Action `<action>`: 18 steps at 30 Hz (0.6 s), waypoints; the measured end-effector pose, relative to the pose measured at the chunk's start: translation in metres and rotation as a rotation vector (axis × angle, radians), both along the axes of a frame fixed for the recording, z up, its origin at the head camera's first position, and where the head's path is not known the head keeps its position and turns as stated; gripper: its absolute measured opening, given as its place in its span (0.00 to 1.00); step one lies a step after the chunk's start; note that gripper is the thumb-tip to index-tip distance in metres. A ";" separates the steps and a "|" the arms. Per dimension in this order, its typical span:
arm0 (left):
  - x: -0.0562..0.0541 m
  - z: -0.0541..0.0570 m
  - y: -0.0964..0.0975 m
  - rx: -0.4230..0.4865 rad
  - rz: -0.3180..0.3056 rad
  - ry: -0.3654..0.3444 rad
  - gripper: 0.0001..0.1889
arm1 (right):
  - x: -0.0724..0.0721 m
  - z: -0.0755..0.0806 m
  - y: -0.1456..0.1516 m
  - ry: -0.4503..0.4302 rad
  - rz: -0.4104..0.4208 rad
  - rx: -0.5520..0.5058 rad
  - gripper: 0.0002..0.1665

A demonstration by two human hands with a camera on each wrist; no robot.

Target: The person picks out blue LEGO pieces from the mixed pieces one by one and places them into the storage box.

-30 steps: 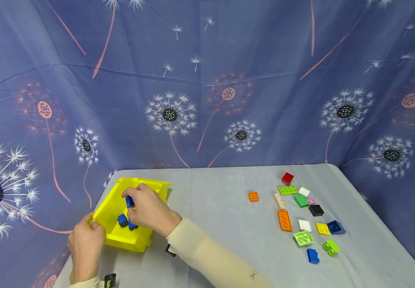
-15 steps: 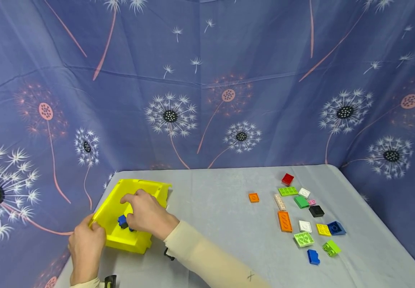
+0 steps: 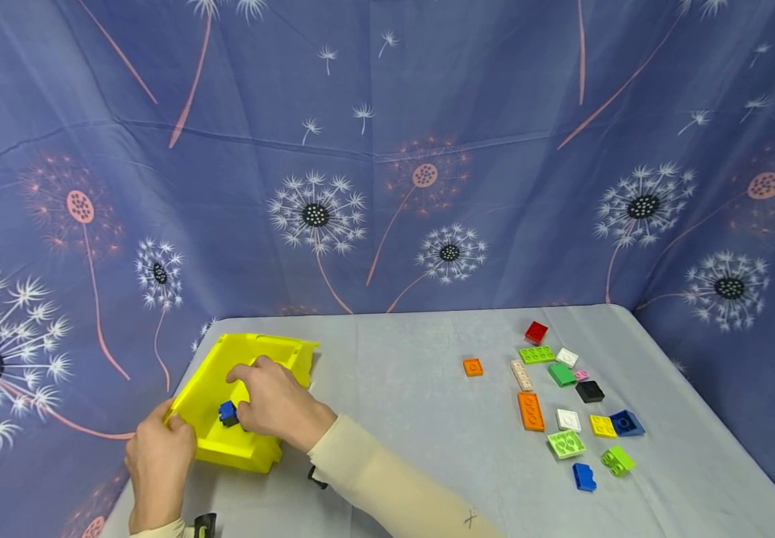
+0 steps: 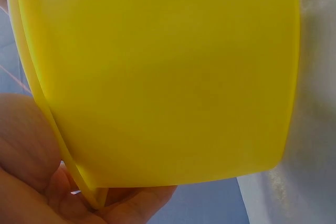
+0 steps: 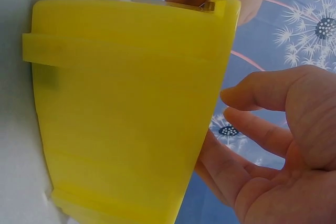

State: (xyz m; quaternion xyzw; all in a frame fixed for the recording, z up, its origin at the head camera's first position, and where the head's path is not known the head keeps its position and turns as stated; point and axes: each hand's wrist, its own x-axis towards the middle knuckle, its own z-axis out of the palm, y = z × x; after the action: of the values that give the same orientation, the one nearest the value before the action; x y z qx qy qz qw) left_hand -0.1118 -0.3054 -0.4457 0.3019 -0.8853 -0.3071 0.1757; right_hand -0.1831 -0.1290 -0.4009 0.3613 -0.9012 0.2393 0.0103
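Observation:
At the left of the head view, a yellow plastic bin (image 3: 234, 453) stands on the table. My left hand (image 3: 161, 465) grips its left rim, thumb on one side and fingers on the other; the left wrist view shows the rim pinched at a corner. My right hand (image 3: 276, 401) hovers over the bin's inside, its fingers loosely bent and apart. Between thumb and fingers nothing shows in the right wrist view, where the bin wall (image 5: 126, 108) hides some fingertips. A blue toy brick (image 3: 228, 413) lies on the bin's floor, partly beside the right hand.
Loose toy bricks lie spread on the right of the grey-covered table (image 3: 394, 388): an orange plate (image 3: 531, 412), a red brick (image 3: 536, 332), a blue brick (image 3: 584, 477), a black brick (image 3: 590, 391) and several others. Patterned blue cloth (image 3: 374, 224) hangs behind the table.
A blue brick seen in my right hand one second ago has left its fingers, and the hand has dropped slightly. My left hand keeps its grip on the bin.

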 end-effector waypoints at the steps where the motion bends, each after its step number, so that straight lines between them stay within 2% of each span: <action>1: 0.000 0.000 0.000 0.001 -0.001 -0.002 0.26 | 0.000 0.000 0.000 0.001 0.002 -0.001 0.25; 18: 0.000 0.001 0.000 0.009 -0.002 -0.002 0.26 | 0.002 0.006 0.010 0.009 0.023 -0.053 0.25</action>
State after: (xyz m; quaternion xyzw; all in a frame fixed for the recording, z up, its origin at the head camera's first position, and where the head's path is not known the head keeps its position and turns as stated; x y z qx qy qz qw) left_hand -0.1117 -0.3050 -0.4450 0.3023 -0.8843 -0.3108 0.1733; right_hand -0.1806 -0.1195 -0.3946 0.3722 -0.8903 0.2617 0.0210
